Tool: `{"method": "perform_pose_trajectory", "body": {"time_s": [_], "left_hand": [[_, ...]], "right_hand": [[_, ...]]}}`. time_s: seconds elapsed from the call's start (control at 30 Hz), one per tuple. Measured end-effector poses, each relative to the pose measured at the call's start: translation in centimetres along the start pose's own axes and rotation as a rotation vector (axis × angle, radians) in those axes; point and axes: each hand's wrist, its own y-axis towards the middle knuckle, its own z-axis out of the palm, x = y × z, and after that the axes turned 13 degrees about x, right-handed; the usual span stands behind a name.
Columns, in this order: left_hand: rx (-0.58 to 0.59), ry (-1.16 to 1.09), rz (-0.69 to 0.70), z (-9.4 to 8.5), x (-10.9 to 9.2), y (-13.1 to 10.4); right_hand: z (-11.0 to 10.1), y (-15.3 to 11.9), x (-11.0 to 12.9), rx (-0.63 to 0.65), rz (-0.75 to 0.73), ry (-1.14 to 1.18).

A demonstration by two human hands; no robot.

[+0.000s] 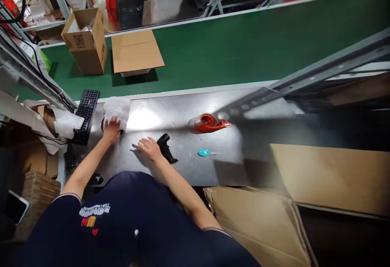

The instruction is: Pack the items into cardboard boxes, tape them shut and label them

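My left hand [111, 129] rests on the near end of a whitish, translucent plastic package [117, 108], with a dark item partly showing beneath. Its fingers are spread rather than wrapped round the package. Over the metal table, my right hand [149, 148] has its fingers stretched out and holds nothing. Just right of that hand lies a black handheld scanner [166, 149]. Farther right are a roll of red and clear plastic [207, 123] and a small turquoise disc [204, 153].
A black keyboard [87, 114] stands left of the package. Behind the metal table [183, 108], a green surface [213, 55] carries an open carton [88, 51] and a flap-topped box [137, 51]. A metal beam [319, 68] crosses the right side. Cardboard [258, 218] lies at lower right.
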Motion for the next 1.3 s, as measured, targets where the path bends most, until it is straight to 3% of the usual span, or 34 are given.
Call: {"method": "perform_pose_trajectory", "body": {"time_s": [0.17,0.3,0.4,0.57,0.77,0.93,1.03,1.13,1.2,1.3], "left_hand": [[0.076,-0.078,0.159,5.5,-5.4,-5.5],[0.172,-0.144,0.339,9.0,-8.7,-8.4],[0.211,-0.168,0.478,10.2,-9.3,-8.9],[0.282,-0.146,0.595,11.9,-8.3,-11.3],[0.292,-0.032,0.396,12.9,-8.1,-15.3],[0.225,-0.006,0.227,12.5,-10.8,-16.0],[0.233,-0.027,0.145,12.8,-12.3,-16.4],[0.244,-0.05,0.053,13.1,-13.0,-17.8],[0.232,-0.054,-0.023,13.2,-13.6,-18.9],[0.201,-0.058,-0.023,13.3,-15.3,-19.6]], "right_hand": [[6.5,-4.5,1.9,0.133,-0.081,0.007],[8.6,-7.1,1.4,0.196,-0.06,-0.023],[9.5,-8.0,1.5,0.206,-0.031,-0.067],[10.9,-10.2,2.9,0.188,0.041,-0.115],[10.7,-12.2,3.9,0.127,0.189,-0.092],[10.0,-10.6,5.3,0.084,0.248,-0.082],[9.8,-10.0,5.5,0.141,0.164,-0.063],[9.0,-10.8,4.5,0.185,0.223,-0.023],[7.6,-11.1,3.4,0.129,0.313,0.002],[4.4,-9.5,1.7,-0.105,0.466,0.032]]}}
